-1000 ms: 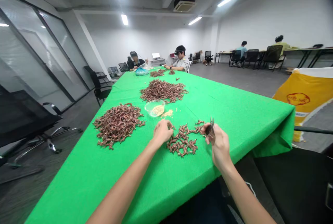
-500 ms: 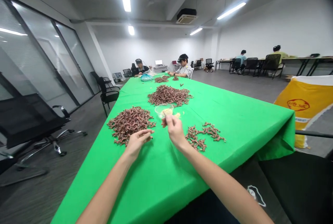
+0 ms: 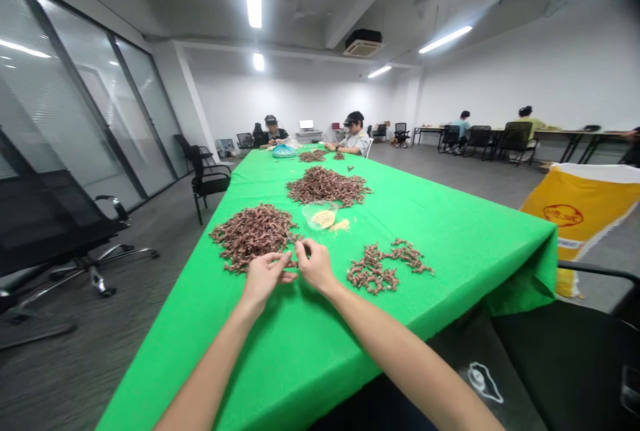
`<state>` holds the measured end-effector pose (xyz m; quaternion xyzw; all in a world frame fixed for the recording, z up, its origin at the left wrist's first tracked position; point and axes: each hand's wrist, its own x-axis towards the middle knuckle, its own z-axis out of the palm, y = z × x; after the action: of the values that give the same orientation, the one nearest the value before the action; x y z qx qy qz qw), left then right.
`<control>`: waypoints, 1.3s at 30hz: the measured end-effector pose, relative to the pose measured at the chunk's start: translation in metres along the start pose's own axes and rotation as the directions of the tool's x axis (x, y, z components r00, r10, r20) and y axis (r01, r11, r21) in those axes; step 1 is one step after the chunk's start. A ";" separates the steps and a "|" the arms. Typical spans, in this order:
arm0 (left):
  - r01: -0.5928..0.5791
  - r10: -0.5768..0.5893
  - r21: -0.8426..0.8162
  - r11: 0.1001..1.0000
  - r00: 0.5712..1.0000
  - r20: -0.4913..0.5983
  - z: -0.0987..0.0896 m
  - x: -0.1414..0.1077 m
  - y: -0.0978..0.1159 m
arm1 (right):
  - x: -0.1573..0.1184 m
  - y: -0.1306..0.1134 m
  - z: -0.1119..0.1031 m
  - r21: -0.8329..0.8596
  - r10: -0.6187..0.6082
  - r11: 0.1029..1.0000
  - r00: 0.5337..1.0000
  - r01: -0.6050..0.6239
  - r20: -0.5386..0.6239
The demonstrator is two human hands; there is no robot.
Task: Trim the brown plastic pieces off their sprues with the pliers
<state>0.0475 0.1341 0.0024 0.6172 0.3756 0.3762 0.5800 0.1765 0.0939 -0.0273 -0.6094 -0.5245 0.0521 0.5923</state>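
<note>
My left hand (image 3: 267,275) is at the near edge of a large heap of small reddish-brown twisted pieces (image 3: 255,234), its fingers closed on something too small to name. Close beside it, my right hand (image 3: 313,264) has its fingertips pinched together; what they hold cannot be made out. Just beyond them stands a clear bowl (image 3: 320,215) with pale yellow bits in it, and a few more such bits (image 3: 341,225) lie on the cloth to its right. A smaller cluster of brown pieces (image 3: 373,269) lies right of my right hand.
Another brown heap (image 3: 327,185) lies behind the bowl on the green cloth (image 3: 450,217). Two people sit at the far end, near a blue bag (image 3: 283,151). A yellow sack (image 3: 565,211) stands at the right, a black chair (image 3: 55,217) at the left.
My right hand has moved back from the bowl toward me and left, and is now beside my left hand. The bowl is now uncovered. The view has shifted slightly.
</note>
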 end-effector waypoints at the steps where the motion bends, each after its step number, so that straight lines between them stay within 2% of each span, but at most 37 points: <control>1: -0.008 0.008 0.014 1.000 1.000 -0.003 0.000 0.000 -0.001 | 0.001 0.002 -0.001 -0.034 0.008 0.999 1.000 -0.009 -0.003; 5: 0.010 -0.010 -0.004 1.000 1.000 -0.018 -0.002 0.004 -0.004 | 0.005 0.010 -0.001 -0.122 0.070 0.990 0.998 -0.071 -0.012; 12: 0.105 -0.105 -0.105 0.989 0.994 0.009 -0.003 0.007 -0.009 | 0.007 0.014 -0.003 -0.176 0.140 0.975 0.990 -0.139 -0.006; 18: 0.107 -0.105 -0.073 0.992 0.994 0.038 -0.005 0.011 -0.009 | 0.008 0.014 -0.003 -0.176 0.174 0.970 0.985 -0.169 0.017; 23: 0.059 -0.056 -0.047 0.997 0.997 0.048 -0.011 0.013 -0.008 | 0.010 0.012 -0.005 -0.198 0.147 0.970 0.989 -0.141 0.015; 29: 0.035 -0.035 -0.004 0.999 0.999 0.001 -0.009 0.014 -0.008 | 0.013 0.011 -0.007 -0.206 0.124 0.972 0.992 -0.113 0.040; 34: 0.041 -0.041 0.010 0.999 0.999 -0.009 -0.008 0.015 -0.010 | 0.017 0.010 -0.009 -0.152 0.133 0.981 0.989 -0.121 0.070; 39: 0.066 -0.067 0.022 0.998 0.998 0.018 -0.013 0.019 -0.013 | 0.019 0.008 -0.011 -0.141 0.081 0.988 0.990 -0.064 0.116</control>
<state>0.0439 0.1575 -0.0094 0.6141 0.3946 0.3467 0.5890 0.1967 0.1020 -0.0201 -0.6632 -0.5393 0.0743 0.5137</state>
